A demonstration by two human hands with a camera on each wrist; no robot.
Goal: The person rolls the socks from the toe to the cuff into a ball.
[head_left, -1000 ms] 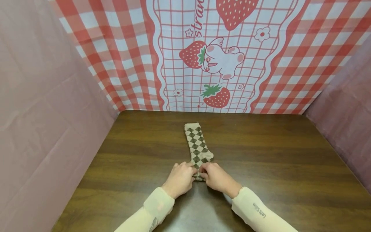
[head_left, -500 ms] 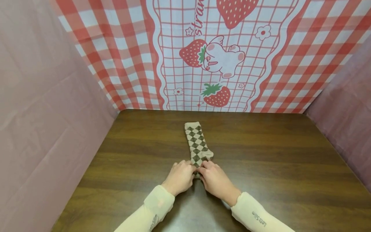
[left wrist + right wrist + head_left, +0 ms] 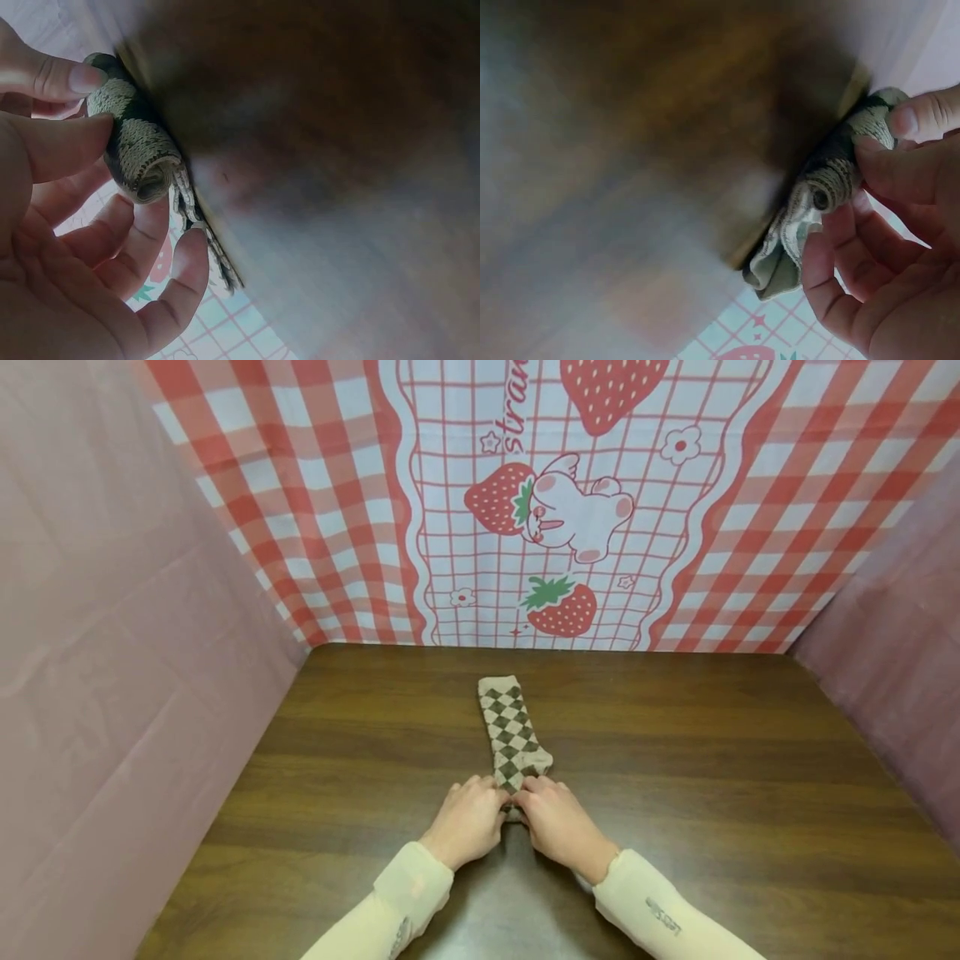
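Fingers point(image 3: 187, 266) curled, the left hand point(image 3: 467, 822) and right hand point(image 3: 564, 827) pinch the rolled end point(image 3: 141, 141) of a sock point(image 3: 510, 725) on the bench point(image 3: 712, 793), its knit seemingly light, soft and best held at both sides.

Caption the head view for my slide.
Left hand and right hand hold the rolled near end of a diamond-patterned sock lying on a brown table.

Sideways red “stra…” point(image 3: 514, 410) on the cloth point(image 3: 540, 560) behind the table point(image 3: 675, 735); blurry “Lets…” point(image 3: 663, 917) on the right sleeve point(image 3: 637, 881) over its near side.
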